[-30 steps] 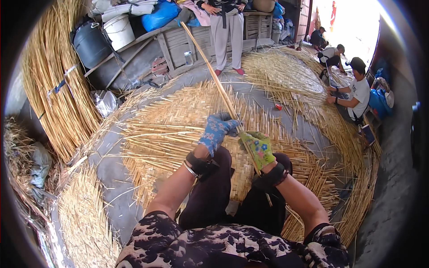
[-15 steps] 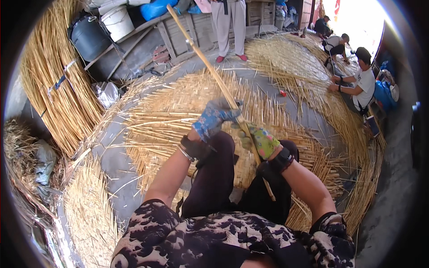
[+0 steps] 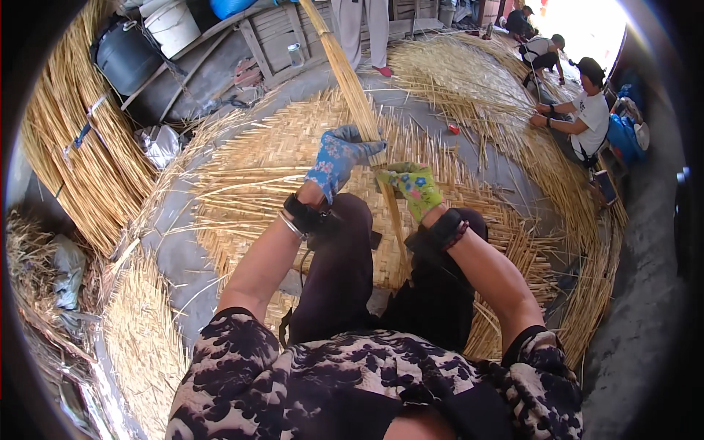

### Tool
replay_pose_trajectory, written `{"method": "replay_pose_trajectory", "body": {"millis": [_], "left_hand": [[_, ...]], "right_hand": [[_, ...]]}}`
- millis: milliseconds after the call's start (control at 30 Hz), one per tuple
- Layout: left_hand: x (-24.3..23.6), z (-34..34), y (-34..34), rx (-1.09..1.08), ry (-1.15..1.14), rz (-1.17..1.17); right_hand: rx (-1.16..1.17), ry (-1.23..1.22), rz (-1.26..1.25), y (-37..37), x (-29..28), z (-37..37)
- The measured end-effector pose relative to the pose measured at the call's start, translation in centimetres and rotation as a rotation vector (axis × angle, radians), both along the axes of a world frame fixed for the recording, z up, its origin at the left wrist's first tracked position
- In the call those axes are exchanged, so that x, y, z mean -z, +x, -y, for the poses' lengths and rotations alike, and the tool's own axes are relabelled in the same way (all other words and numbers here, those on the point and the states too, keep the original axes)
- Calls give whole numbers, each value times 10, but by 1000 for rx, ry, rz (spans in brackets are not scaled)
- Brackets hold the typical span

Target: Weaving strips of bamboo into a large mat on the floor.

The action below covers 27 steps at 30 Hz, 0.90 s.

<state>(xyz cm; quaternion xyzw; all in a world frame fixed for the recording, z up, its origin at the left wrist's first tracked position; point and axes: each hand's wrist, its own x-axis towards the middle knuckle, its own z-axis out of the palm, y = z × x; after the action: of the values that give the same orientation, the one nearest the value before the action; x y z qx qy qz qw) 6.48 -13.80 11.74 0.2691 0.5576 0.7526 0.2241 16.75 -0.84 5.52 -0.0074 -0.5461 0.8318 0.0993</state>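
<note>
A long straw-coloured reed stalk (image 3: 343,70) slants from the far upper middle down to between my knees. Its upper stretch looks wide and split into strips; the lower part is narrower. My left hand (image 3: 343,155), in a blue flowered glove, is closed round it at mid-length. Just below and to the right, my right hand (image 3: 411,186) in a green flowered glove grips the same stalk with its fingers pinched. Beneath both hands spreads a partly woven reed mat (image 3: 293,143), with loose stalk ends sticking out along its edges.
Tall reed bundles (image 3: 88,161) lean at the left beside a black bucket (image 3: 132,62) and a white bucket (image 3: 171,28). At the right, a person in a white shirt (image 3: 589,114) and others crouch by another reed mat (image 3: 447,77). Someone in pale trousers (image 3: 363,33) stands ahead.
The stalk has shifted and now looks broader and split where it was narrow and rod-like. Its lower end has moved up and left. My right hand has risen slightly; the view has tilted.
</note>
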Motion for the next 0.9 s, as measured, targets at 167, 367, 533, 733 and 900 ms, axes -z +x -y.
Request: {"method": "replay_pose_trajectory", "body": {"millis": [167,367,533,733,900], "left_hand": [[6,-4,-18,-32,1,-22],[-7,0,-42,-157,-35,-106],[-3,2,-23,-2,3,-28],[18,3,-4,263,-111,-26],[15,0,-26,186,-6,109]], "right_hand": [[20,57,-119,-10,-4,1],[-132,15,117,0,2,-6],[-101,-105,-127,-11,19,-8],[-108,-404,-43,-38,51,-29],[-145,311,78,-16,10,-20]]}}
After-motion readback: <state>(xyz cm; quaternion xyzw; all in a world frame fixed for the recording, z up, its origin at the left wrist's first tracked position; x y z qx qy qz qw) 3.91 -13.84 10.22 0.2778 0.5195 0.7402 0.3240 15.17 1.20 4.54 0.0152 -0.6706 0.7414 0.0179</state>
